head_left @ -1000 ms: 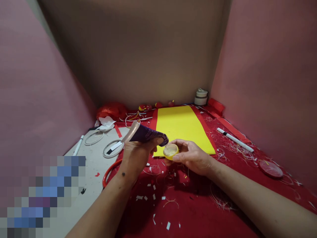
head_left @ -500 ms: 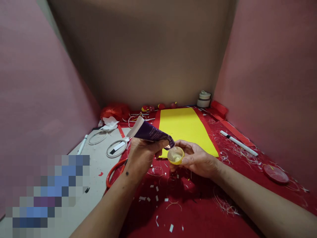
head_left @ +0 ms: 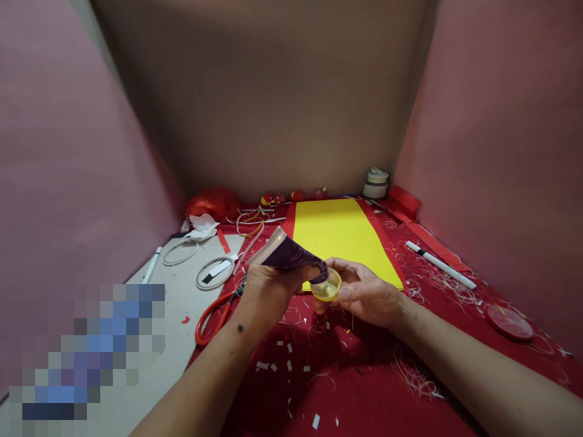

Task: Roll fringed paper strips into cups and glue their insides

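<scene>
My left hand (head_left: 277, 288) is closed round a dark purple squeeze tube (head_left: 294, 254), tilted with its nozzle end down to the right. That end reaches into the mouth of a small round yellow cup (head_left: 328, 285) with a ridged rim and a pale, shiny inside. Fingers and thumb of my right hand (head_left: 367, 291) grip the cup from its right side. Behind both hands lies a stack of yellow ridged sheets (head_left: 339, 227) on red material. Orange-red-handled scissors (head_left: 212, 318) rest beside my left forearm, their blades partly hidden.
White paper scraps and loose threads litter the red cloth (head_left: 364, 388). On the left are wire rings (head_left: 215, 273) on a grey board (head_left: 170, 321). At right lie a white pen (head_left: 441, 265) and a clear round lid (head_left: 509, 320). Pinkish panels (head_left: 501, 152) stand at both sides.
My left hand has moved right and slightly down with the tube, so its nozzle end now dips into the cup. The cup has shifted slightly right, and more of the scissors shows.
</scene>
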Demonstrator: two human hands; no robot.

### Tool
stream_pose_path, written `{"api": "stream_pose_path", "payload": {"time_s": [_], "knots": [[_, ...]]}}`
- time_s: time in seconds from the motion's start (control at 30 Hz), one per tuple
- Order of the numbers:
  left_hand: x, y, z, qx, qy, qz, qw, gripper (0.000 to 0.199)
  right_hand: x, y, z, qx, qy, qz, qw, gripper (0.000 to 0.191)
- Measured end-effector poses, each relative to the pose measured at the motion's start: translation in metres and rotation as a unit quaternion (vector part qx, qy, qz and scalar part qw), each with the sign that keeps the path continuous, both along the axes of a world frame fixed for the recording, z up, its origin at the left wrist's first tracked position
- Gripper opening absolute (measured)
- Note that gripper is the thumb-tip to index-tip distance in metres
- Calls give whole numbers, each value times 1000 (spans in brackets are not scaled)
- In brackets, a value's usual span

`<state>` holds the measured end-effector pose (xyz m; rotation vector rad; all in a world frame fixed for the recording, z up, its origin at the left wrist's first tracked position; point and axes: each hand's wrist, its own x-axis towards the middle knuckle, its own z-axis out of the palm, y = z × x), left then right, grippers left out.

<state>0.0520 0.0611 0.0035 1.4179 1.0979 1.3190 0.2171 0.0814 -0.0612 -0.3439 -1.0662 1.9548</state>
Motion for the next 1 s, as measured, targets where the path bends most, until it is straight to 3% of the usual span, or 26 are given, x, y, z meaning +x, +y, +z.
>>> {"api": "stream_pose_path", "payload": {"time_s": [0.53, 1.0], "knots": [[-5, 0, -3, 99, 123, 21, 987, 14, 0, -2, 4, -4, -7, -4, 1000, 39], [-5, 0, -1, 134, 136, -9, 982, 10, 0, -1, 5, -3, -10, 4, 1000, 36]]}}
